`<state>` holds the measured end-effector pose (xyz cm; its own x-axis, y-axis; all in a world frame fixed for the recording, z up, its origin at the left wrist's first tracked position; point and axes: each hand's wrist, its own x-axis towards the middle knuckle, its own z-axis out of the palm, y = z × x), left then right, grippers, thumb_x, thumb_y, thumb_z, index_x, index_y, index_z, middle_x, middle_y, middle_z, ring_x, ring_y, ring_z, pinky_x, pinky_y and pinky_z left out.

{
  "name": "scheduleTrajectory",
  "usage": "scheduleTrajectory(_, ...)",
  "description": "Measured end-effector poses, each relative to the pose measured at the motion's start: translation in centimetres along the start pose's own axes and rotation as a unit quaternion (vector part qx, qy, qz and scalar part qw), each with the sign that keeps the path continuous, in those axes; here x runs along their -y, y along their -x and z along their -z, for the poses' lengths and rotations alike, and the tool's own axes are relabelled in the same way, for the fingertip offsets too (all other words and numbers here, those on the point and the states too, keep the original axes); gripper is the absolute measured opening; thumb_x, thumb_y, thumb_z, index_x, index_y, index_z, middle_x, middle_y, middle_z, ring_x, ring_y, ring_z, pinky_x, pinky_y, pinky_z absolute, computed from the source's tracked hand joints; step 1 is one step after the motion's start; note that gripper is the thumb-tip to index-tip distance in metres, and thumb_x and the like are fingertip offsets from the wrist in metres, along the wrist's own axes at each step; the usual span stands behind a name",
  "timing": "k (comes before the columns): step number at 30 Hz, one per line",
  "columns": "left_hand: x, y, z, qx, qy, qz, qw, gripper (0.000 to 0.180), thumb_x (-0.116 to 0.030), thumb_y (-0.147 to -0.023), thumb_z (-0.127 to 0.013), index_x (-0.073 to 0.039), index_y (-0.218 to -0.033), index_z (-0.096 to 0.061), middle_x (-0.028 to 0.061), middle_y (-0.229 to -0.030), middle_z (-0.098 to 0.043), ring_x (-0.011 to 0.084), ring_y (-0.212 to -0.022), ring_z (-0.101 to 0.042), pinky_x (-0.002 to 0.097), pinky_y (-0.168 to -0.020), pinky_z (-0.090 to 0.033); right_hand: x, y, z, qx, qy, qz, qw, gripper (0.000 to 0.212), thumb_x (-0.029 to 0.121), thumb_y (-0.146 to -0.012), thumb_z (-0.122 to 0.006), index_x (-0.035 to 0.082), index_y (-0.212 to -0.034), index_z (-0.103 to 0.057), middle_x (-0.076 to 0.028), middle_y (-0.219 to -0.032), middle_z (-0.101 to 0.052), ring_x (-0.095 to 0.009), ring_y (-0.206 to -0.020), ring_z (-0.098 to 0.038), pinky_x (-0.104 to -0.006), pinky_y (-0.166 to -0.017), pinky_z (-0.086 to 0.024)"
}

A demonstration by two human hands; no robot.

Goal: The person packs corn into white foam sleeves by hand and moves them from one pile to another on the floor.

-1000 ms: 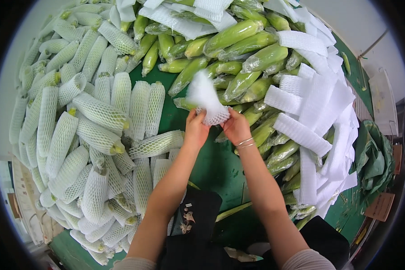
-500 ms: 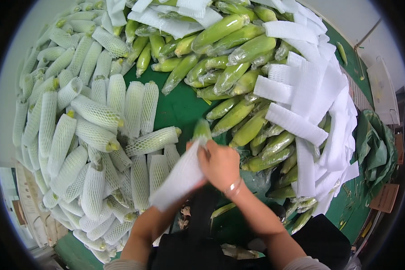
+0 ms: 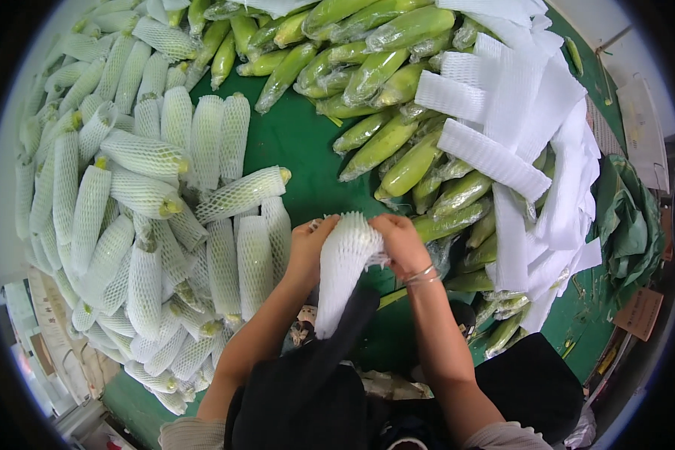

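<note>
Clock positions are taken about the held sleeve. From 8 to 11 o'clock, netted ears (image 3: 144,292) lie heaped and overlapping; many are laid roughly parallel, presumably because long shapes pack closely that way. At 10 o'clock, the left hand (image 3: 310,244) is closed, thumb and fingers pinching the near edge of the sleeve (image 3: 345,262). The sleeve, a white foam net, is at the centre, clear of the table, its wide end towards 12 o'clock and its narrow end hanging towards 6; whether it contains anything is hidden. Between 2 and 3 o'clock, the right hand (image 3: 403,244), with bangles (image 3: 423,276) at its wrist, is likewise closed on the opposite edge; gripping both sides probably keeps the mesh spread. A bare strip of green table (image 3: 300,142) runs towards 12 o'clock, separating the heaps. At 1 o'clock, film-wrapped ears (image 3: 397,142) are stacked, with flat sleeves (image 3: 495,157) strewn over them at 2 o'clock, being apparently light enough to rest on top. Farther right, near 3 o'clock, sits a crumpled green bundle (image 3: 630,217).
</note>
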<state>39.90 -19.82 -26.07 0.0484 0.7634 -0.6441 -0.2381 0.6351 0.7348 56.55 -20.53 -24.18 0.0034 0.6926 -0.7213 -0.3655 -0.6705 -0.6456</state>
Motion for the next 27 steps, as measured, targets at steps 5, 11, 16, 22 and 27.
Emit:
scheduleTrajectory(5,3.4,-1.2,-0.6,-0.035,-0.098,-0.103,0.989,0.031,-0.012,-0.081,-0.067,-0.003,-0.057,-0.05,-0.0047,-0.053,-0.042,0.0043,-0.049,-0.034,0.0242,-0.045,-0.026,-7.7,-3.7,2.6,-0.039,0.108,0.054,0.992,0.025,0.018,-0.082,-0.058,-0.005,-0.071,-0.056,-0.008,-0.062,-0.055,-0.011,-0.056,-0.046,-0.0284,-0.05,-0.039)
scheduleTrajectory(11,8.2,-7.1,2.8,-0.2,-0.353,-0.286,0.868,0.024,-0.022,-0.085,-0.062,0.001,-0.078,-0.056,0.0125,-0.066,-0.058,0.0243,-0.057,-0.055,0.0342,-0.053,-0.043,-13.5,-7.8,0.1,-0.212,0.184,0.084,0.956,0.033,0.023,-0.078,-0.058,-0.009,-0.071,-0.057,-0.023,-0.061,-0.057,-0.028,-0.06,-0.061,-0.0391,-0.058,-0.047)
scheduleTrajectory(16,-3.9,0.0,2.6,0.237,-0.202,-0.255,0.915,0.048,-0.036,-0.08,-0.065,-0.005,-0.116,-0.055,0.0108,-0.098,-0.062,0.0286,-0.091,-0.057,0.0378,-0.095,-0.035,-8.6,-3.9,-3.5,0.169,0.041,-0.06,0.983,0.024,0.025,-0.082,-0.063,0.003,-0.091,-0.066,-0.006,-0.083,-0.066,-0.016,-0.073,-0.064,-0.032,-0.061,-0.053)
scheduleTrajectory(22,-17.5,13.3,2.6,0.333,-0.689,-0.405,0.5,0.072,-0.043,-0.055,-0.079,-0.009,-0.114,-0.055,0.0069,-0.094,-0.06,0.027,-0.091,-0.058,0.0391,-0.089,-0.041,-5.7,2.7,-10.1,0.464,-0.122,-0.086,0.873,0.023,0.023,-0.089,-0.052,0.004,-0.089,-0.064,-0.01,-0.091,-0.065,-0.018,-0.078,-0.063,-0.031,-0.069,-0.051)
scheduleTrajectory(27,-12.4,13.9,8.9,0.374,-0.617,0.022,0.692,0.077,-0.036,-0.054,-0.081,-0.011,-0.121,-0.051,0.0118,-0.101,-0.062,0.0332,-0.088,-0.06,0.0384,-0.079,-0.049,-4.3,2.6,-6.4,0.248,0.297,0.108,0.916,0.036,0.027,-0.08,-0.058,-0.004,-0.099,-0.056,-0.02,-0.099,-0.058,-0.03,-0.092,-0.057,-0.0383,-0.082,-0.045)
